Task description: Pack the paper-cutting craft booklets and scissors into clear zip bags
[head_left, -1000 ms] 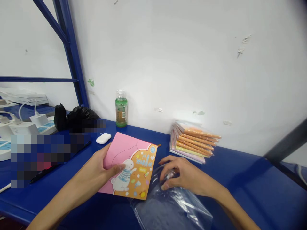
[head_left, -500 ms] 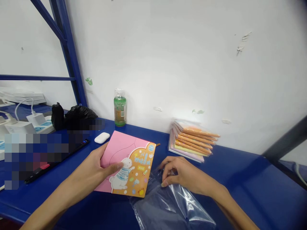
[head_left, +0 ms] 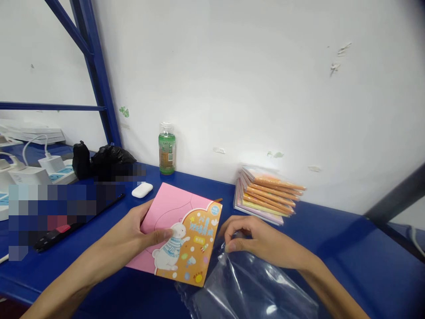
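Observation:
My left hand (head_left: 151, 230) is closed on a pink and orange booklet (head_left: 195, 239) with a white bear on its cover, thumb across the front and fingers behind. The booklet is tilted above the blue table. To its right, my right hand (head_left: 247, 239) pinches the upper edge of a clear plastic bag (head_left: 252, 288) between thumb and fingers. The bag hangs down toward the bottom of the view, looking flat, and its left part passes behind the booklet's lower right corner. A thin orange pencil tip (head_left: 218, 200) shows behind the booklet's top right edge.
Behind my right hand lies a stack of plastic-wrapped booklets with orange pencils (head_left: 268, 195). A green-labelled bottle (head_left: 167, 148) stands by the wall, near a white earbud case (head_left: 142, 190). Black bags (head_left: 111, 159), power strips (head_left: 63, 173) and a blue frame (head_left: 96, 66) are at left.
The booklet has turned slightly and its right side has moved right and down. My right hand has drawn the bag's edge up, spreading the bag farther to the right.

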Tool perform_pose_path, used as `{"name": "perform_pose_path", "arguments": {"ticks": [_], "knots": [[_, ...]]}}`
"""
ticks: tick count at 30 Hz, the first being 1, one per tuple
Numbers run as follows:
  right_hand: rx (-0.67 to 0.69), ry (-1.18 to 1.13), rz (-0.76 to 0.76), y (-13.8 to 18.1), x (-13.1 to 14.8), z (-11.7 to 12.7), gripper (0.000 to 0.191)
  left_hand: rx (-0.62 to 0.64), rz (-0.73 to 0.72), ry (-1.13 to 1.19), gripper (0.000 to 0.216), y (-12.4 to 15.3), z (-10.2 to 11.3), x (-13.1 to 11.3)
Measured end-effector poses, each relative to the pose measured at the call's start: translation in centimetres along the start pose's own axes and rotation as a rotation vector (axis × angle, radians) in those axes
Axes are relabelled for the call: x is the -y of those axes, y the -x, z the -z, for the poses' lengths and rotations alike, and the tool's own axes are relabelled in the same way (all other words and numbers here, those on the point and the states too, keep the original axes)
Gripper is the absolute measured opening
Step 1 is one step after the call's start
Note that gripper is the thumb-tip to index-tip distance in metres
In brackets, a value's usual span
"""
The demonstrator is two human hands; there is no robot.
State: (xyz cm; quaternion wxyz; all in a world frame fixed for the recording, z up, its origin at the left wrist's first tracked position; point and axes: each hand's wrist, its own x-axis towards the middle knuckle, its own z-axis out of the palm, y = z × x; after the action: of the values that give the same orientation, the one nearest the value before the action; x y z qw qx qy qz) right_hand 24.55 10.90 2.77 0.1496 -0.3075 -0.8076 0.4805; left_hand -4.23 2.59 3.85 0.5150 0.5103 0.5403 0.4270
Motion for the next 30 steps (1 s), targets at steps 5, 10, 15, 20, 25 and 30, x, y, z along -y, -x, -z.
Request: {"name": "perform_pose_path", "arguments": {"ticks": [5,10,15,20,25,30], "knots": [[0.028,-0.077,0.005,0.0,0.0,0.0,0.012,-0.024,-0.005,-0.009,0.055,0.0,0.1,-0.1],[-0.050,-0.073,0.006,-0.3,0.1,-0.1,0.012,0.066,0.010,0.019,0.055,0.3,0.0,-0.4],[-0.070,-0.224,-0.049,-0.5,-0.5,-0.1,0.019,0.094,0.045,0.033,0.057,0.2,0.3,-0.4],[-0.095,-0.230,-0.034,-0.4,-0.3,0.1,0.035,0.076,0.032,-0.013,0.056,0.1,0.4,-0.3],[-0.132,-0.245,-0.041,-0.2,0.7,0.2,0.036,0.069,0.048,-0.042,0.054,0.1,0.2,0.4],[-0.122,-0.228,-0.028,0.0,1.1,0.2,0.030,0.158,0.101,0.041,0.054,0.2,-0.2,1.1]]}}
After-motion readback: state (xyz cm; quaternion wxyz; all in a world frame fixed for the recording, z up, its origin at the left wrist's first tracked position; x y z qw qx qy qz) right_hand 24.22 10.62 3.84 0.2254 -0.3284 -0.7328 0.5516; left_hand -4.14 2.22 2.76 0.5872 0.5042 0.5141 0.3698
